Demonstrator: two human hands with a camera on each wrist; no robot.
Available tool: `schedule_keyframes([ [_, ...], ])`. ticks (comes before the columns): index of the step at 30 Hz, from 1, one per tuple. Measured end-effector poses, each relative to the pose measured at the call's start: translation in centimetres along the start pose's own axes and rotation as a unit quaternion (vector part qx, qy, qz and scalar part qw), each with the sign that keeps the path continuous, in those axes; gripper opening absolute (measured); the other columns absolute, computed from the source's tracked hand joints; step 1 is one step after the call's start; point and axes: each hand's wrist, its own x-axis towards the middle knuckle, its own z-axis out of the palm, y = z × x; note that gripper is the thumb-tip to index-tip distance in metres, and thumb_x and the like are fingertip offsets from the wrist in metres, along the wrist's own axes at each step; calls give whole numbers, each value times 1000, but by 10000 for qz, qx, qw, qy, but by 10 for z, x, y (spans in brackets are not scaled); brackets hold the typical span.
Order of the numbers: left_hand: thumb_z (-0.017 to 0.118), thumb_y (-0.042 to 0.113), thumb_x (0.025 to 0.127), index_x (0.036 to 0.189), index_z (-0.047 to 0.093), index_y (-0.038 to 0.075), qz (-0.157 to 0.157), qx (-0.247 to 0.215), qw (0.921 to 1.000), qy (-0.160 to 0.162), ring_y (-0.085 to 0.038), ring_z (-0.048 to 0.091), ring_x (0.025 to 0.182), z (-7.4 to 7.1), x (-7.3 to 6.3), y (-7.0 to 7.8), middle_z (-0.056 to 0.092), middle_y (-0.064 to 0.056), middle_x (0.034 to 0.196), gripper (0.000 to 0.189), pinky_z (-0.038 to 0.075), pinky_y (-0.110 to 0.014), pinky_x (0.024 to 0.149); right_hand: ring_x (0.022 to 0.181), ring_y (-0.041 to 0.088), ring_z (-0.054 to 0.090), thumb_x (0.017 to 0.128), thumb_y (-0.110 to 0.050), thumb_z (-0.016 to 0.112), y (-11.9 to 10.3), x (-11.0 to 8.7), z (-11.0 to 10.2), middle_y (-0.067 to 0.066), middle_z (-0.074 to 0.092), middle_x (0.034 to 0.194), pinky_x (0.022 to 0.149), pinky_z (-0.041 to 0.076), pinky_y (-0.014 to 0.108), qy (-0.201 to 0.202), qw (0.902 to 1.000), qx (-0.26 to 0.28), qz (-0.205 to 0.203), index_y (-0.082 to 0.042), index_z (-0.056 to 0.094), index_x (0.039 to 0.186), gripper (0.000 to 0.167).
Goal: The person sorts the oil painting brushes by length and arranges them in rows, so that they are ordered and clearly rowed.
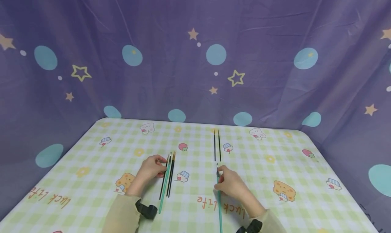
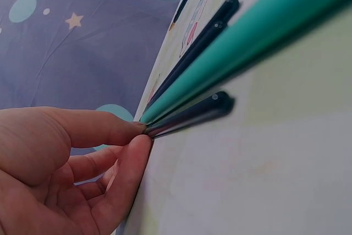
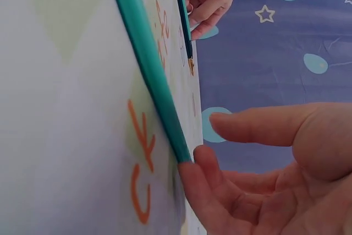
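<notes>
Cream sleeves [image 1: 120,214] are closest to us at the bottom of the head view, with a dark band [image 1: 146,210] on the left wrist. Both hands are over a checked tablecloth [image 1: 244,158]. The left hand [image 1: 150,169] pinches a black brush [image 1: 162,189] on the outer side of a little bunch. Next to it lie a green brush [image 1: 164,189] and two more black brushes [image 1: 171,177]. The right hand [image 1: 230,182] is at the top part of another green brush [image 1: 219,206], which lies by itself. Farther back, two thin black brushes [image 1: 219,150] lie side by side. A purple curtain [image 1: 171,83] with stars and blue spots is behind the table.

In the left wrist view, the big green stick comes close to us. The thumb and first finger come together on the end of the nearest black brush.

In the right wrist view, the lone green brush lies along the cloth, over orange letters. One fingertip touches it. The thumb is apart from the fingers, with a gap between. The left hand shows at the top, beside its bunch.
</notes>
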Motion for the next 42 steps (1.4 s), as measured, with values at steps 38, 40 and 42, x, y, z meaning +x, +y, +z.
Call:
schedule_keyframes([
  [38, 63, -2, 72, 96, 59, -3, 68, -160, 9998, 36, -12, 54, 50, -1, -3, -3, 53, -8, 69, 25, 50, -24, 47, 67, 28, 64, 79, -8, 66, -77, 67, 55, 9, 62, 86, 55, 52, 27, -415, 9887, 1351, -507, 4, 57, 108, 33],
  [40, 64, -2, 72, 97, 59, -3, 43, -178, 9998, 30, -12, 54, 50, -1, -3, -2, 53, -8, 70, 25, 50, -24, 48, 66, 28, 65, 79, -7, 66, -79, 70, 59, 9, 62, 84, 55, 53, 28, -327, 9880, 1438, -461, 5, 57, 107, 32],
  [42, 64, -2, 72, 97, 59, -3, 45, -205, 9998, 18, -12, 54, 50, -2, -4, 0, 53, -8, 70, 26, 51, -25, 48, 65, 28, 65, 78, -5, 66, -79, 73, 63, 9, 62, 83, 56, 54, 30, -227, 9862, 1588, -407, 5, 57, 106, 31],
])
